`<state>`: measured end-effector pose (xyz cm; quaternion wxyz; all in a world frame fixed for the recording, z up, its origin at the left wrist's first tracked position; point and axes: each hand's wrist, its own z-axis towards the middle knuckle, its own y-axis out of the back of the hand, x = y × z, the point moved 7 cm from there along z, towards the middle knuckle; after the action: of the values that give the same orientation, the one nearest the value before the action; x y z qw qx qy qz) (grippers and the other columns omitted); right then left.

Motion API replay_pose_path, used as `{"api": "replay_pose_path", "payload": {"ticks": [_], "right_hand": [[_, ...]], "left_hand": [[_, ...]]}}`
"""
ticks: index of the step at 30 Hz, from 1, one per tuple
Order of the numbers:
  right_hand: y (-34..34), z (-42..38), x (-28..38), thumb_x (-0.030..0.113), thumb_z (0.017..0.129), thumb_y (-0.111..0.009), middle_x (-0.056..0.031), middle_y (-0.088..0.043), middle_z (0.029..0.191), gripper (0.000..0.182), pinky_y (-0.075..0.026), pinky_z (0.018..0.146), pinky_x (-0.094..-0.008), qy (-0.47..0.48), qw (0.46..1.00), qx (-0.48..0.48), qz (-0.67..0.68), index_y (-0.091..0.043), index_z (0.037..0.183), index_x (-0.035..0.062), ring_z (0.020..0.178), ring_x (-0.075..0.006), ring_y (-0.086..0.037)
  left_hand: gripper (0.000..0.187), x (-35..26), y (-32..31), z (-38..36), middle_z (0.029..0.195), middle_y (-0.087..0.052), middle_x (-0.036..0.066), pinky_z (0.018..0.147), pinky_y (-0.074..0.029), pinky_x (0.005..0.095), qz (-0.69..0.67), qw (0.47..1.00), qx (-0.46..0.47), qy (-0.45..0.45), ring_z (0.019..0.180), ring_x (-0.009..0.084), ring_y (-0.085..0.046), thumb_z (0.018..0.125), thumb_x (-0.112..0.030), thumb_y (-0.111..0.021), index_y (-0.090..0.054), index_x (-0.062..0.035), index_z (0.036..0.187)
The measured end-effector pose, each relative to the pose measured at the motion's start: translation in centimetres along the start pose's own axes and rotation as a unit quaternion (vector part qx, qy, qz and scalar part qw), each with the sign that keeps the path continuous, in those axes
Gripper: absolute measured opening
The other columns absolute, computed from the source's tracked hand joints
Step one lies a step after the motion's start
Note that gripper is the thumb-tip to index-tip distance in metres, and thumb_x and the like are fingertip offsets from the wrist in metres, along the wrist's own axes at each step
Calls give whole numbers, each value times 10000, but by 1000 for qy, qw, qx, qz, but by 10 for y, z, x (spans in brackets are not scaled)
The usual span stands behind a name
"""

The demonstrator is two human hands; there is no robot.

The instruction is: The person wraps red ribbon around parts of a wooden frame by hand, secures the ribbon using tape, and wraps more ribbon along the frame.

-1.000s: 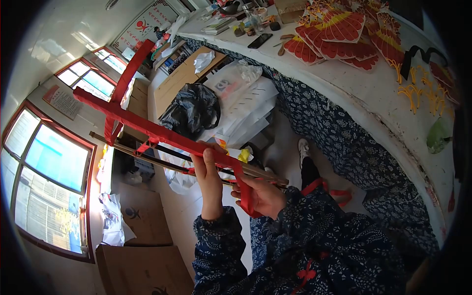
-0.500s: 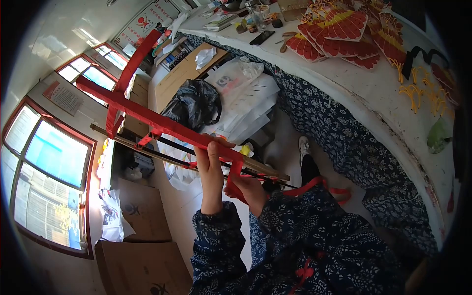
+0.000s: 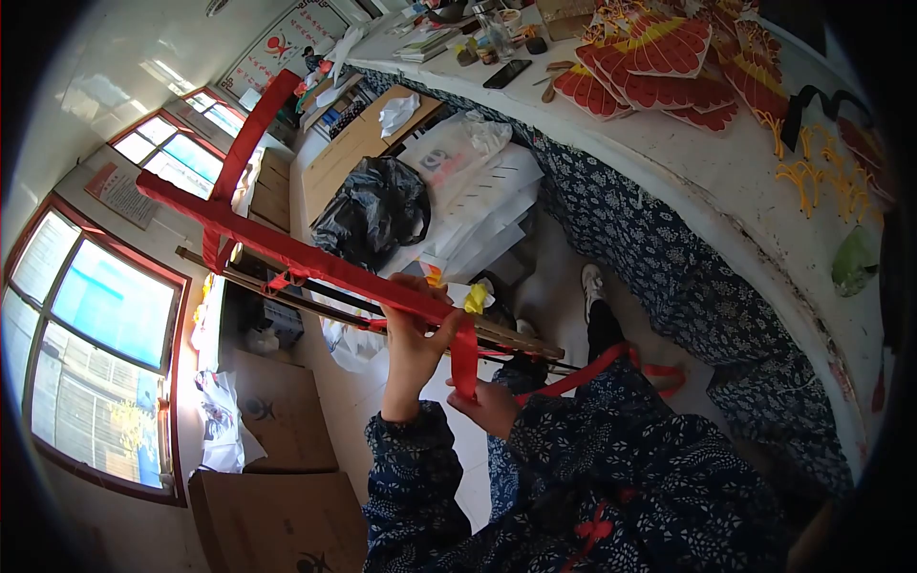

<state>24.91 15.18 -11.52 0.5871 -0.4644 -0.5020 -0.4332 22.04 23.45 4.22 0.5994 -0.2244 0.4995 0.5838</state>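
Observation:
A long wooden frame wrapped in red ribbon (image 3: 287,246) slants across the view, with a red crosspiece (image 3: 253,134) near its far end. My left hand (image 3: 413,344) is closed around the frame's near end, thumb on the close side. Below it, my right hand (image 3: 487,406) pinches a red ribbon (image 3: 465,353) that hangs from the wrapped bar. The loose length of that ribbon (image 3: 597,368) trails to the right over my lap. Bare wooden rods (image 3: 516,337) run beneath the red bar.
To the right, a long table (image 3: 659,177) with a patterned skirt holds red-and-yellow fan-shaped pieces (image 3: 659,53) and a phone (image 3: 507,74). Ahead lie a black plastic bag (image 3: 373,210) and white sheets (image 3: 478,215). Cardboard boxes (image 3: 277,520) stand at lower left, near a window (image 3: 105,334).
The frame's far end has dipped slightly and shifted left. My right hand has moved down from the bar, drawing the ribbon out straight; my left thumb now lies lower along the bar.

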Motion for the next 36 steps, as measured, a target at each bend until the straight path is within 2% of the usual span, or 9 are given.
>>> {"api": "replay_pose_path", "payload": {"ticks": [6,9,13,17,24,29,33,34,36], "right_hand": [[19,-46,9,264,867,-657,-227,-649,1026,620,-517,832,-387,-119,965,77,-222,-400,1361,-10,905,-341,-665],[39,-62,33,246,854,-665,-223,-647,1035,775,-519,808,-392,15,990,-92,-101,-230,1467,58,897,-341,-665],[67,-41,85,210,848,-665,-234,-638,1045,834,-515,808,-398,76,988,-124,-43,-157,1494,69,910,-343,-660],[71,-22,134,262,846,-669,-218,-663,929,878,-531,732,-400,247,930,-137,-233,-115,1503,77,809,-330,-676],[60,-13,111,391,847,-648,-142,-647,645,812,-524,566,-396,63,913,-71,-396,-251,1469,53,560,-313,-647],[66,-16,125,358,843,-662,-193,-649,746,753,-541,633,-371,-11,898,-22,-439,-323,1428,25,698,-302,-679],[71,-39,131,289,895,-624,-215,-648,939,629,-545,726,-349,177,924,-142,-307,-360,1398,19,847,-262,-686],[71,-36,113,260,914,-600,-200,-634,1014,581,-532,775,-344,95,986,-100,-94,-372,1391,18,906,-247,-670],[54,-36,78,202,952,-552,-170,-606,1164,487,-505,874,-334,-83,941,-5,328,-396,1375,17,1026,-218,-638]], "left_hand": [[686,3,6,3,1039,-485,72,946,-489,349,3,1000,-11,11,950,164,-586,735,110,-673,-282,-52,1274],[609,1,6,4,1032,-475,70,960,-484,358,5,1000,-11,1,948,166,-588,741,110,-662,-316,-45,1218],[560,-3,2,8,1017,-475,64,955,-486,361,38,999,10,-5,937,169,-590,746,104,-664,-336,-41,1176],[541,-5,-4,8,1012,-477,64,924,-501,351,22,1000,14,-17,954,180,-598,753,98,-661,-344,-40,1169],[525,-1,-4,7,1019,-485,70,889,-518,337,28,1000,2,-7,994,192,-603,764,87,-661,-350,-39,1167],[556,-5,1,6,1002,-441,56,876,-501,318,60,998,-23,-5,948,163,-570,748,130,-639,-331,-54,1172],[557,10,4,7,1027,-444,65,873,-503,324,44,998,-41,6,966,175,-573,770,103,-641,-322,-49,1201],[557,10,5,7,1027,-444,65,873,-503,324,41,998,-46,7,966,175,-573,770,103,-641,-322,-49,1201],[556,7,2,10,1049,-447,72,868,-503,321,59,997,-52,-9,977,182,-576,781,87,-644,-320,-46,1212]]}}
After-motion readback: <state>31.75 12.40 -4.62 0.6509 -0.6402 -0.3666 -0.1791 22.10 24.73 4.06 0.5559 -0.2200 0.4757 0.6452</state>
